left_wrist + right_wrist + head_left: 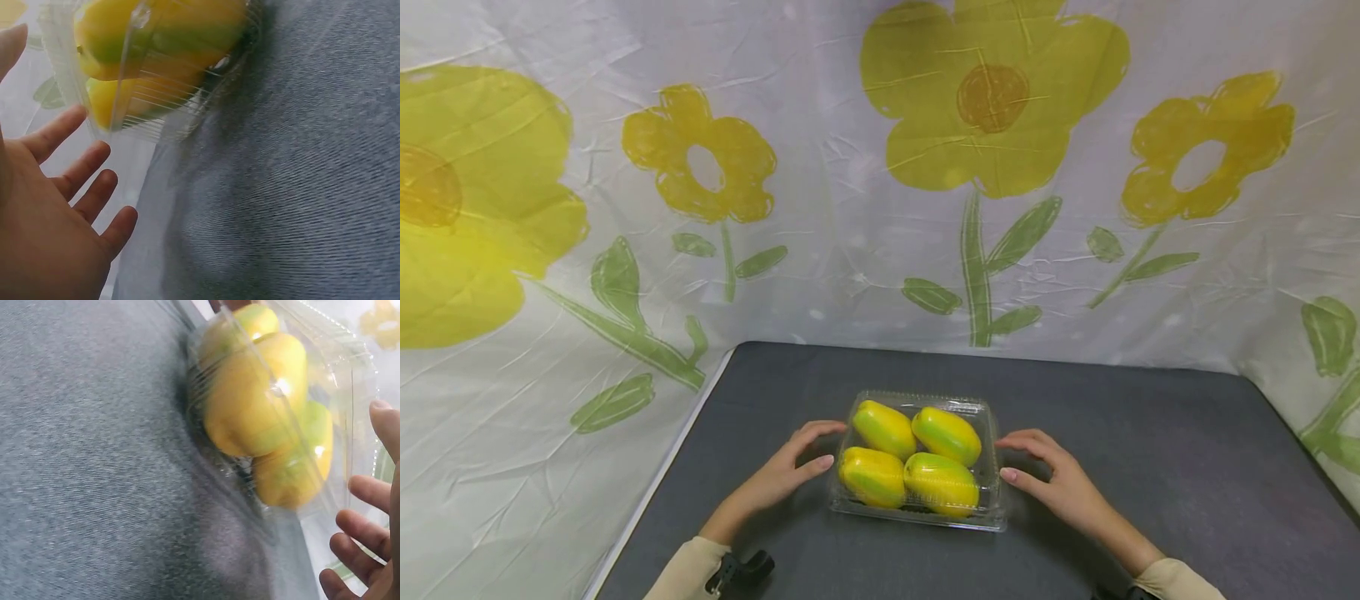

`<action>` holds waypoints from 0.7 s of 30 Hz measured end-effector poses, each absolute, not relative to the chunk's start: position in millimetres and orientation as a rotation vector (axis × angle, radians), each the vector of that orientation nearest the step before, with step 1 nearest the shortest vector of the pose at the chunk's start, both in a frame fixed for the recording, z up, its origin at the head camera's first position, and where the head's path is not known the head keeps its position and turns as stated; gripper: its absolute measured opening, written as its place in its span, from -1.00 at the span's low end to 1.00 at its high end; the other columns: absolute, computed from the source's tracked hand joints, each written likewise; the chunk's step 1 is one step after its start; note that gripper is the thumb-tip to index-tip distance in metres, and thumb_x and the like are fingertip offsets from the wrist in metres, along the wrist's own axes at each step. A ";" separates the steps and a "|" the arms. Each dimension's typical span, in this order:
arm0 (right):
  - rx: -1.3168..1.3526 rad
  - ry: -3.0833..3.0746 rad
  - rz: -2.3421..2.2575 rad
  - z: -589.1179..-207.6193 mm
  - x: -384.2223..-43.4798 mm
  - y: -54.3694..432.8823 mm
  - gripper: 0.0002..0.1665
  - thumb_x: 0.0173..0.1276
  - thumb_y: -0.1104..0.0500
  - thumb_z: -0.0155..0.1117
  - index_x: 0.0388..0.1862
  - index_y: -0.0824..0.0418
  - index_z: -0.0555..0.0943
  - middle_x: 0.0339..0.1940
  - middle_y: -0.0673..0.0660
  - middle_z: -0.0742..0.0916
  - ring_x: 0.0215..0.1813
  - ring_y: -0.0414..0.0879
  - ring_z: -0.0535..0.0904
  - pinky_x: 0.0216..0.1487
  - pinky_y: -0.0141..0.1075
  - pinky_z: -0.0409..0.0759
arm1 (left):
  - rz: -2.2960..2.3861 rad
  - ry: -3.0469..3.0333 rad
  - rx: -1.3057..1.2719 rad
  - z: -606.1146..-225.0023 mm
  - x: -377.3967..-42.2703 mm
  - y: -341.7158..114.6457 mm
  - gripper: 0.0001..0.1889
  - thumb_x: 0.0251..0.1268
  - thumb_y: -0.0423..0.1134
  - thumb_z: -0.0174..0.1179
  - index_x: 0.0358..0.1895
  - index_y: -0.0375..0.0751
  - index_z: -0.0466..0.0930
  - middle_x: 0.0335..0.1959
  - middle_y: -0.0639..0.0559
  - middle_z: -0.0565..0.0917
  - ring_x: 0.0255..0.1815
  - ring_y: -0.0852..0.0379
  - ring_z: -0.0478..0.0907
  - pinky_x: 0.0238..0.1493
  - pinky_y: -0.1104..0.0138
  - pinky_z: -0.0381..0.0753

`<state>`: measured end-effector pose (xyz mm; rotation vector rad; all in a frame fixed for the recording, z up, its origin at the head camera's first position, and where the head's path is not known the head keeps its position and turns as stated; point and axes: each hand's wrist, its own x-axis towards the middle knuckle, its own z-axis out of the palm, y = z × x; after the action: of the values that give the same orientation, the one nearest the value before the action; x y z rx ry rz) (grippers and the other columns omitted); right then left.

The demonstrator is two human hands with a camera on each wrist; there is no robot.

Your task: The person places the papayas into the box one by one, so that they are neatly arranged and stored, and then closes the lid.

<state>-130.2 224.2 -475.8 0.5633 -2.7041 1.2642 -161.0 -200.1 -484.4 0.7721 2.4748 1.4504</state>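
Observation:
A clear plastic clamshell box (917, 522) sits on the dark table with several yellow-green mangoes (883, 428) inside, and its lid appears to lie over them. My left hand (786, 471) is at the box's left side, fingers spread and slightly bent. On the opposite side, my right hand (1060, 483) has its fingertips close to the wall. In the left wrist view the fingers (94, 156) are apart with nothing between them. The right wrist view likewise shows loose, separated fingers (362, 531) beside the box. Whether any fingertip touches the plastic, I cannot tell.
The dark grey cloth-like tabletop (1150, 433) extends around the box. White sheeting (835, 250) printed with yellow flowers hangs behind the table and along both sides. A black strap (741, 571) is around the left wrist.

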 end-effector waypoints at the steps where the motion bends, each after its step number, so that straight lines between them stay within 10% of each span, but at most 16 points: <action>1: 0.574 -2.699 1.254 -477.1 -129.5 224.1 -0.58 0.34 0.03 0.36 0.18 -0.09 0.62 0.13 -0.14 0.63 0.15 -0.39 0.48 0.11 -0.13 0.58 | 1.433 2.486 0.755 -485.2 -160.0 -199.9 -0.53 0.51 -0.19 0.04 0.43 0.11 0.31 0.44 0.00 0.35 0.45 -0.12 0.27 0.39 -0.19 0.30; 12: 0.650 -2.769 1.165 -485.2 -121.7 226.3 -0.38 0.29 -0.08 0.40 0.33 -0.12 0.49 0.20 -0.11 0.61 0.20 -0.05 0.56 0.15 -0.15 0.62 | 1.387 2.425 0.616 -494.2 -151.0 -199.9 -0.24 0.30 -0.07 0.30 0.51 0.26 0.11 0.53 0.03 0.25 0.56 -0.14 0.16 0.49 -0.22 0.15; 21: 0.634 -2.849 1.242 -489.0 -115.3 225.5 -0.12 0.21 -0.18 0.44 0.47 -0.13 0.31 0.28 -0.01 0.60 0.21 0.02 0.56 0.11 -0.24 0.59 | 1.417 2.356 0.666 -501.3 -149.6 -198.2 -0.20 0.33 -0.11 0.28 0.54 0.20 0.04 0.43 -0.05 0.38 0.39 0.00 0.39 0.37 0.24 0.45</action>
<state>-115.3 225.5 -489.0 0.6343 -2.8486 1.2416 -149.6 -198.2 -501.3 0.6662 2.3565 1.4175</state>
